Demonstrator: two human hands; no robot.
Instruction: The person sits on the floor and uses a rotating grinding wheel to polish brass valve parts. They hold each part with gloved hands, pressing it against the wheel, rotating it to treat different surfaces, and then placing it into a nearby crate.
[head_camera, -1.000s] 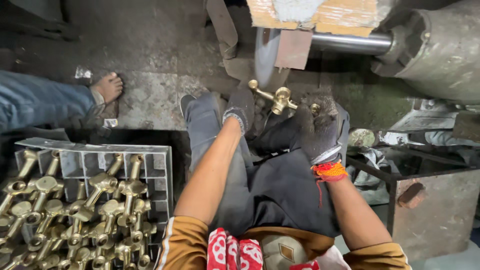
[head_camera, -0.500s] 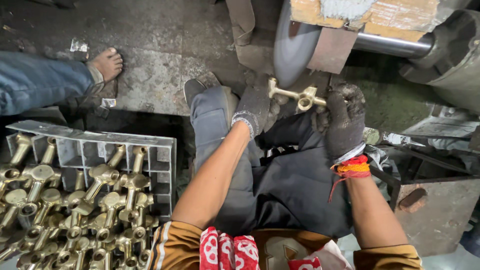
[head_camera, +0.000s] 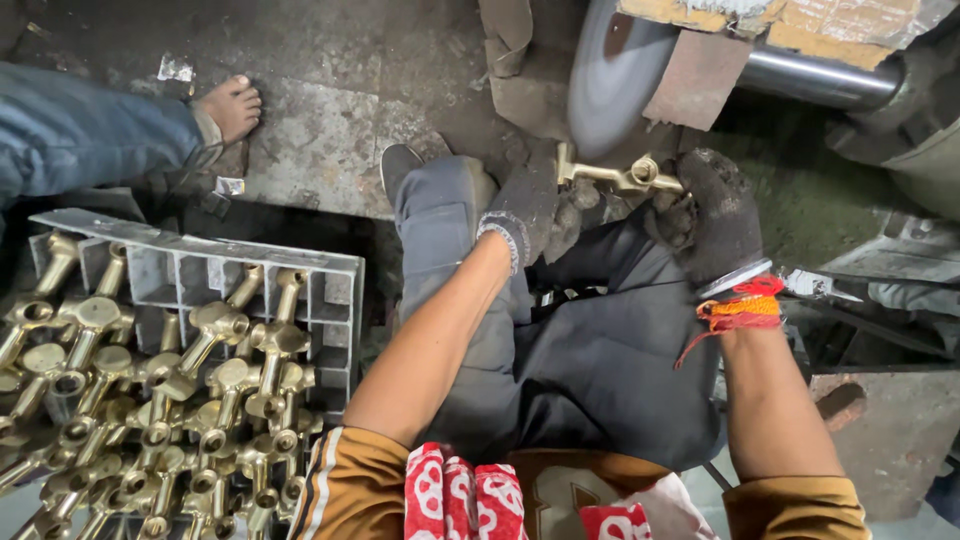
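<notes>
A brass tap fitting (head_camera: 615, 175) is held between both gloved hands just below the grey polishing wheel (head_camera: 615, 75). My left hand (head_camera: 525, 205), in a dark glove, grips its left end. My right hand (head_camera: 715, 215), also gloved, with red and orange threads at the wrist, grips its right end. The fitting lies across, close under the wheel's rim; whether it touches the wheel I cannot tell. My knees, under a dark apron (head_camera: 590, 350), sit below the hands.
A grey plastic crate (head_camera: 200, 265) at the left holds several brass fittings (head_camera: 215, 385). Another person's bare foot (head_camera: 230, 105) and jeans leg are at the upper left. The wheel's steel shaft (head_camera: 815, 75) runs right. A metal box (head_camera: 890, 430) stands at the right.
Both hands have carried the brass fitting up toward the wheel. The view has tipped so the wheel and crate sit larger and nearer.
</notes>
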